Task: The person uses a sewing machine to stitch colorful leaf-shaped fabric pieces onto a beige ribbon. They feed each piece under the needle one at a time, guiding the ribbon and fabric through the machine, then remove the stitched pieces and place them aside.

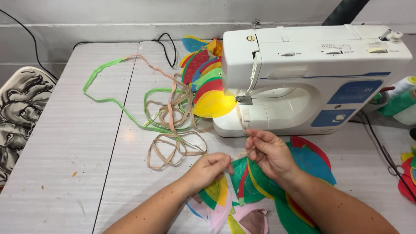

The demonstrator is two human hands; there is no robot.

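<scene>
Left hand (209,169): fingers pinched shut on a narrow beige fabric strip (241,154), near the front edge of the pale grey worktop (65,143). Right hand (269,151): fingertips closed on the same strip, just in front of the white sewing machine (312,73). Beneath both hands: loose pile of multicoloured leaf-shaped fabric pieces (260,182). Under the needle: a chain of sewn coloured pieces (208,82) trailing toward the back edge. Left of the machine: tangled green and beige tape (169,117). Right edge: thread spools (401,102).
</scene>
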